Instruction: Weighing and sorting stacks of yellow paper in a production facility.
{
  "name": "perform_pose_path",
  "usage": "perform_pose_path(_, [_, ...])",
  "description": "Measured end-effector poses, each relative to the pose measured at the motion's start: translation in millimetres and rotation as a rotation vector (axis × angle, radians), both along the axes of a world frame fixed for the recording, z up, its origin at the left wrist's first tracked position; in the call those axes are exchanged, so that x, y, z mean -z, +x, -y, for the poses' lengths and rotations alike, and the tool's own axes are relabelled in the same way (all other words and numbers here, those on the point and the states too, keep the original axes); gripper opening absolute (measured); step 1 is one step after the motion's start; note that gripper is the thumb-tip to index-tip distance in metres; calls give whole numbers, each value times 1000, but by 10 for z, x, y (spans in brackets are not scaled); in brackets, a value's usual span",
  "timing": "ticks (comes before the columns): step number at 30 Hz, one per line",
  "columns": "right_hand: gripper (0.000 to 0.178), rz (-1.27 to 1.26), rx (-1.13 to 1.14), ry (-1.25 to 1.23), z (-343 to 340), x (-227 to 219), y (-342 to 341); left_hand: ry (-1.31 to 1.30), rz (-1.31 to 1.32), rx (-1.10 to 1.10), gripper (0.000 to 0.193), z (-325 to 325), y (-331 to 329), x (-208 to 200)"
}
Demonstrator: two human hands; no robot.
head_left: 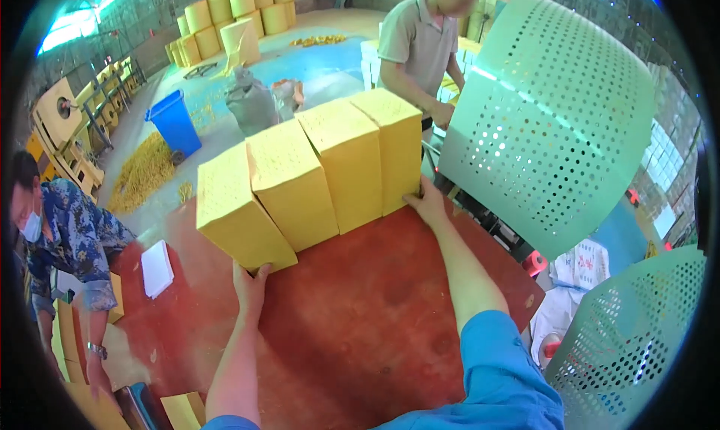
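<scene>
L hand [250,284] grasps the bottom near corner of the leftmost of 4 yellow stacks [319,175], thumb on the front; R hand [429,205] grips the low R end of the rightmost, thumb also on the front. Both hands hold the row from its 2 ends. Stacks sit side by side over the far part of the red table [360,310]; can't tell if their bases touch it. Leftmost one is skewed, w/ a thin gap to its neighbor.

On the table's L part: white sheets [157,269] in a pile. At the table's L edge: co-worker in camo [75,227] w/ mask & wristwatch, bent fwd, arms down.

Just off the table's far R side: big green perforated drum [551,122]; a 2nd green perforated piece [637,340] is R of the table. Btwn it & the table: white bags [581,265].

Beyond the table: person in a light polo [416,47], hand near the drum. On the floor past the table's far L: blue bin [175,122], yellow scrap heap [146,175], gray sack [251,100]. Well past the table, at back: yellow rolls [236,2].
</scene>
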State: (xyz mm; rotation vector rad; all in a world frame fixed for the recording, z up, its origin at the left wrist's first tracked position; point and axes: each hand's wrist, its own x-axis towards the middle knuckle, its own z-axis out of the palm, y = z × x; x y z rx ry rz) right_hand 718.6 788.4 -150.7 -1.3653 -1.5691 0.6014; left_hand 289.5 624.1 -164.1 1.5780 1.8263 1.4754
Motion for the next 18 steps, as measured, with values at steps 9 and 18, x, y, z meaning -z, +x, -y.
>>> perform_pose_path(9, [41, 638, 296, 194, 838, 335, -26, -63, 126, 47, 42, 1547, 319, 7])
perform_pose_path(18, [37, 738, 67, 40, 1649, 695, -445, -242, 139, 294, 22, 5063, -360, -445])
